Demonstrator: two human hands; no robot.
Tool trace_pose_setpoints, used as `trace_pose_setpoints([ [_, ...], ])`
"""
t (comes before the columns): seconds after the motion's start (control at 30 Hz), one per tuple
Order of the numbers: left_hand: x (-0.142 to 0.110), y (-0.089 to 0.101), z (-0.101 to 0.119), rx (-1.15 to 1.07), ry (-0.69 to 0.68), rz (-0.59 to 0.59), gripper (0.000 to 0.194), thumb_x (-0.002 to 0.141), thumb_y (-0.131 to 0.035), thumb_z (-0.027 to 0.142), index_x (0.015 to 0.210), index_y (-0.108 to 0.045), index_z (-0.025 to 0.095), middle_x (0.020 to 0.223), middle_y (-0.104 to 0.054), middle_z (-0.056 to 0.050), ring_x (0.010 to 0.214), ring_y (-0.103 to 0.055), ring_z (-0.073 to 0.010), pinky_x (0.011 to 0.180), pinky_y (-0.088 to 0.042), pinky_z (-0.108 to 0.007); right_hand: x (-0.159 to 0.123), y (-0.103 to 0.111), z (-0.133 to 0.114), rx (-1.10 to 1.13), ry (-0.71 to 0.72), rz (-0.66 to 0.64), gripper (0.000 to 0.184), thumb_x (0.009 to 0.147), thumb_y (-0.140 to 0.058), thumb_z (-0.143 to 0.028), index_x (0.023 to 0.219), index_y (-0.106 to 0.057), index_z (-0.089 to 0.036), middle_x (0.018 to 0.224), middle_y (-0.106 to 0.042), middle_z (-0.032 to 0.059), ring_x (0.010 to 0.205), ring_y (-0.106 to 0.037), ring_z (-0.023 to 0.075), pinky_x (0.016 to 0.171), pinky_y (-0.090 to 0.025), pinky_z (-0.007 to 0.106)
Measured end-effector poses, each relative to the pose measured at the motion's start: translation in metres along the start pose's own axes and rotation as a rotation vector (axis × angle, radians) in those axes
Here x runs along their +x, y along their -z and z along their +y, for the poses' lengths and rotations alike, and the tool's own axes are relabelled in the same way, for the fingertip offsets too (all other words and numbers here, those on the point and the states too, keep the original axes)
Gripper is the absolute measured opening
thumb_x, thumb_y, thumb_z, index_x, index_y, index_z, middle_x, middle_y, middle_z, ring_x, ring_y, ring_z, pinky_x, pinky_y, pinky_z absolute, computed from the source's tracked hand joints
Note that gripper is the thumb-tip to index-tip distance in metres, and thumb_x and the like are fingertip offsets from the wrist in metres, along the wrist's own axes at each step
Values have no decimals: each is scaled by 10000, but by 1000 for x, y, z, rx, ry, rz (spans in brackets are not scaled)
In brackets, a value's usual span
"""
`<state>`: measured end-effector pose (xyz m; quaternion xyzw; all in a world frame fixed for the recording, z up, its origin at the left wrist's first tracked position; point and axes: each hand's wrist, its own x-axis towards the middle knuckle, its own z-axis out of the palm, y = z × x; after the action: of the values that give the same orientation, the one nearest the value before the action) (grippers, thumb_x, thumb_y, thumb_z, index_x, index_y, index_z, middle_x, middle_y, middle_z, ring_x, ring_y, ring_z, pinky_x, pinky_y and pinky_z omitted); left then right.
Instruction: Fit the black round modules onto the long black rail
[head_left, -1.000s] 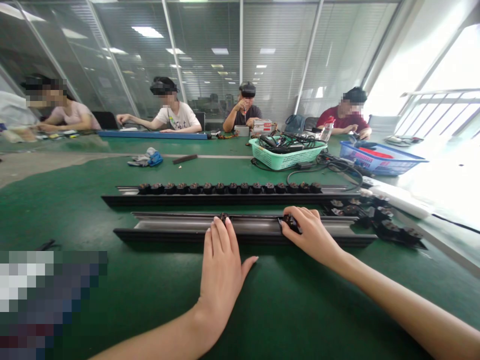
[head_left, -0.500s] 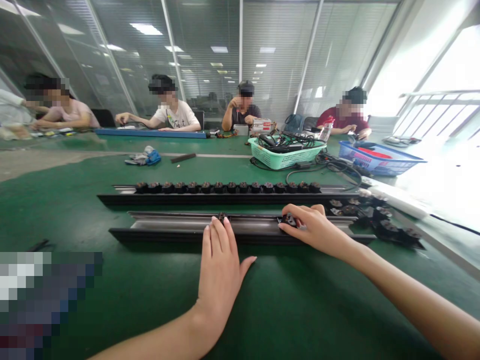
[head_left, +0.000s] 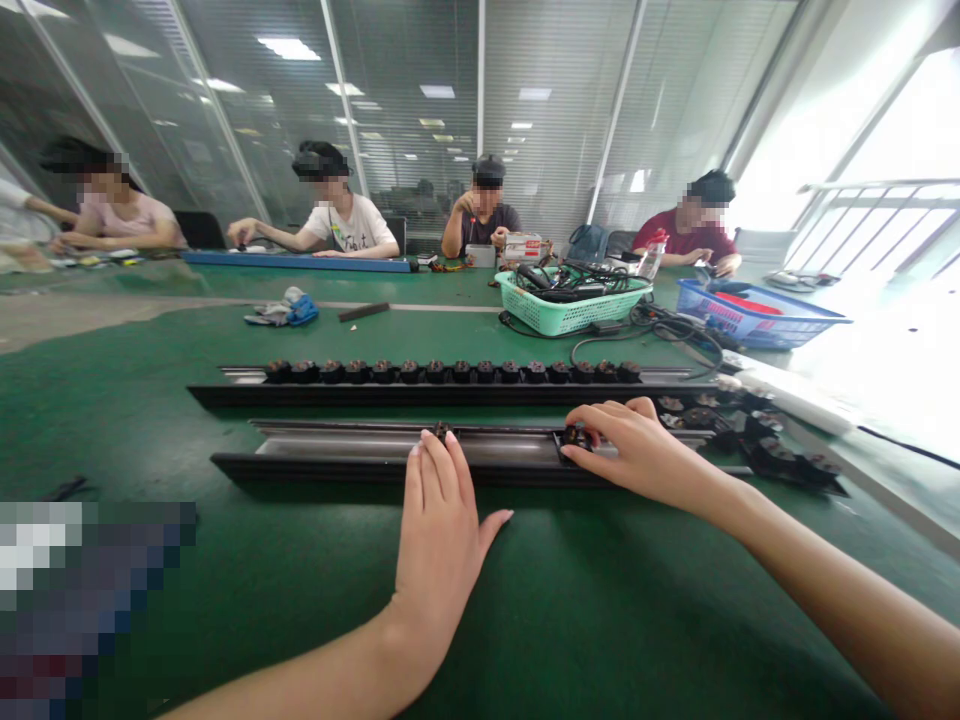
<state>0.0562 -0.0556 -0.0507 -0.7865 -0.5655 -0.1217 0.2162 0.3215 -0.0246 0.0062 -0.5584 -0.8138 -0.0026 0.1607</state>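
A long black channel rail [head_left: 315, 447] with a bare metal inside lies across the table before me. My left hand [head_left: 439, 540] rests flat over its middle, fingers stretched out and thumb spread, the fingertips at a black socket module [head_left: 441, 429] they partly cover. Further right along the same rail, my right hand [head_left: 637, 450] pinches another black socket module [head_left: 575, 437] between thumb and fingers, in the channel. Whether this module is fully seated I cannot tell. Behind lies a second rail [head_left: 390, 398], carrying a row of several similar modules [head_left: 460, 372].
Loose modules [head_left: 787, 455] lie at the rails' right end. A green basket [head_left: 559, 318] of cables and a blue basket [head_left: 757, 325] stand beyond. Gloves [head_left: 285, 308] and a dark strip [head_left: 364, 312] lie farther left. Several people sit across the table.
The view has shifted very slightly. My right hand keeps hold of its socket module, whose front now shows a little more. The left hand stays in place.
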Motion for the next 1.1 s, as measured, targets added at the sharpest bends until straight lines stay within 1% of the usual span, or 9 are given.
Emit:
trace_pose_setpoints([
  [0.13,0,1,0,-55,3,7,921,1080,-446,612,1662,-293,-85,1660,-409,-354,1594,-354,-467,1313,-318,-596,0,0,3,9,13,18,208,1024,-608,-431,1101,-666,-247,916,-735,39,957,-680,262,931,-343,430],
  [0.23,0,0,0,-62,-1,18,897,1089,-421,612,1682,-279,-46,1670,-417,-324,1603,-343,-454,1316,-312,-600,0,1,5,5,17,29,197,1011,-614,-426,1073,-669,-247,911,-738,34,945,-682,253,925,-339,422],
  [0.4,0,0,1,-25,4,-2,930,1076,-465,620,1649,-315,-97,1657,-406,-363,1589,-361,-472,1310,-324,-593,0,2,6,-1,3,13,199,1001,-627,-430,1055,-675,-244,896,-732,32,962,-687,260,911,-333,408],
  [0.53,0,0,1,-48,14,9,892,1082,-463,611,1661,-332,-54,1667,-416,-332,1588,-371,-460,1307,-336,-585,0,1,5,3,12,22,205,1008,-618,-423,1078,-677,-240,907,-736,36,945,-683,252,923,-337,412],
  [0.6,0,-1,1,-59,17,14,893,1083,-459,612,1660,-332,-57,1665,-419,-334,1584,-376,-462,1305,-342,-583,-1,1,5,3,15,24,200,1007,-620,-416,1078,-677,-239,910,-737,37,938,-682,249,924,-340,412],
  [0.77,0,-1,0,-31,-2,2,890,1092,-408,622,1690,-279,-25,1668,-424,-320,1588,-372,-461,1289,-361,-612,-1,1,5,-14,29,37,193,1001,-618,-417,1057,-680,-244,890,-735,35,921,-684,247,901,-348,406],
  [0.93,0,1,1,-40,4,-25,913,1088,-431,599,1674,-262,-80,1665,-395,-360,1581,-374,-480,1291,-355,-614,-1,0,4,-20,26,42,178,1000,-603,-395,1058,-668,-240,897,-733,42,923,-686,253,922,-360,416],
  [1.1,0,1,1,-89,20,-13,885,1087,-443,603,1695,-271,-17,1683,-403,-315,1589,-366,-468,1297,-347,-616,0,0,6,-18,22,39,167,978,-619,-392,1026,-663,-239,863,-722,35,912,-676,251,910,-350,410],
])
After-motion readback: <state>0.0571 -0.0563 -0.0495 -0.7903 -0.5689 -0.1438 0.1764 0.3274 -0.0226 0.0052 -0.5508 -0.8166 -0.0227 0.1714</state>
